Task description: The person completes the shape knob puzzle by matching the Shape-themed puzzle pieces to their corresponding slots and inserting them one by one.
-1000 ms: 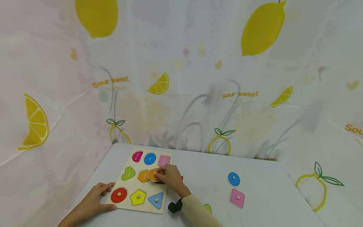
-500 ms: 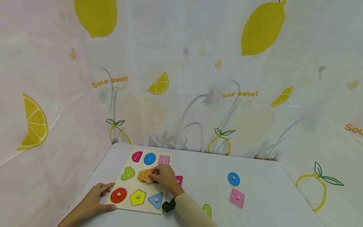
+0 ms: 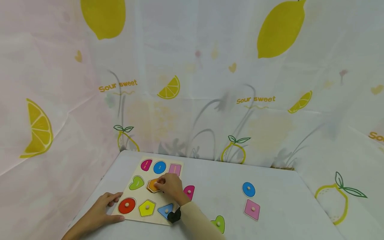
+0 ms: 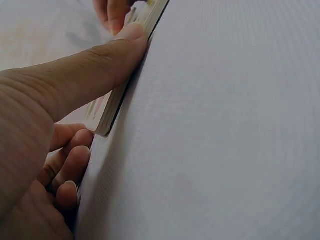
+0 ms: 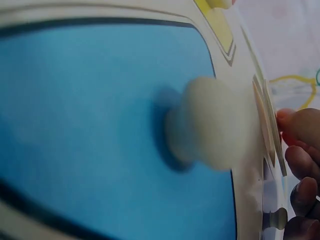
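My right hand (image 3: 172, 188) pinches the small knob of an orange hexagon puzzle piece (image 3: 152, 185). That piece lies over the orange hexagon recess in the middle of a wooden puzzle board (image 3: 139, 194); in the right wrist view its edge stands slightly raised from the board. At the board's near left corner, my left hand (image 3: 100, 211) holds on, thumb along the near edge and bent fingers at the left side. Red circle (image 3: 126, 205), yellow pentagon (image 3: 147, 208) and blue triangle (image 5: 100, 115) pieces sit in the front row, the triangle partly covered by a black wrist device (image 3: 174, 215).
Right of the board lie loose knobbed pieces: a magenta half circle (image 3: 189, 192), a green heart (image 3: 219, 223), a blue circle (image 3: 248, 189) and a pink square (image 3: 252, 210). Lemon-printed cloth (image 3: 192, 116) hangs round the white table (image 3: 279, 200).
My right hand has moved left with the orange hexagon, bringing it from beside the hexagon recess to over it. The half circle and heart show more fully. My left hand stays put.
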A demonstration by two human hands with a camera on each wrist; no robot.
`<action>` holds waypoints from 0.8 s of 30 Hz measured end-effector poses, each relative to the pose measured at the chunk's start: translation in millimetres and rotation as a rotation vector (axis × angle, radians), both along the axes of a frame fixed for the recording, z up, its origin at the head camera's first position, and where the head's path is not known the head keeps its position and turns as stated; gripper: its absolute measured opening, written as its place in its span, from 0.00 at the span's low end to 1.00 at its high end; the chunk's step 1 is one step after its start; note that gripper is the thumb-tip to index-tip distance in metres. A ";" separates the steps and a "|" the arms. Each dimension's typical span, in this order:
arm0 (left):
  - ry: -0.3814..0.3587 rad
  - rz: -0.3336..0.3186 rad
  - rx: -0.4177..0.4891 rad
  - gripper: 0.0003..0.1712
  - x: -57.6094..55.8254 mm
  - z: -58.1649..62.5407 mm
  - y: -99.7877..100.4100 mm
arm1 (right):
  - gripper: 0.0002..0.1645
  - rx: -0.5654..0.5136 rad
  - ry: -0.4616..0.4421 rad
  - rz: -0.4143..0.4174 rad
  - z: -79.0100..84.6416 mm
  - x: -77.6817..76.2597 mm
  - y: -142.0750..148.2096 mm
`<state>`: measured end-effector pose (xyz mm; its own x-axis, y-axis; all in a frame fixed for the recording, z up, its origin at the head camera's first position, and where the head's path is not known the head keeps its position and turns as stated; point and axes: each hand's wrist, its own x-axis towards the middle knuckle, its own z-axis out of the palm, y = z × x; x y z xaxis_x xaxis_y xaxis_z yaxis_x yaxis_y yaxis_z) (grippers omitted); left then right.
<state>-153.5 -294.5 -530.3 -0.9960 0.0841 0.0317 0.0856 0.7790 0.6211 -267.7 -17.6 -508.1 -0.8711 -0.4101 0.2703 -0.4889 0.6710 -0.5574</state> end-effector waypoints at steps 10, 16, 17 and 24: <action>0.014 -0.006 0.002 0.55 2.2 0.6 0.8 | 0.12 0.027 -0.026 -0.039 -2.4 -0.4 -7.3; -0.023 0.016 0.009 0.56 1.4 1.7 2.3 | 0.13 0.057 -0.058 -0.065 -5.1 -2.8 -13.5; -0.030 0.020 0.010 0.56 1.0 1.8 2.4 | 0.13 0.065 -0.060 -0.067 -5.6 -3.4 -14.3; -0.058 0.036 0.013 0.57 -1.0 1.3 2.5 | 0.13 0.095 -0.072 -0.071 -6.4 -5.2 -16.6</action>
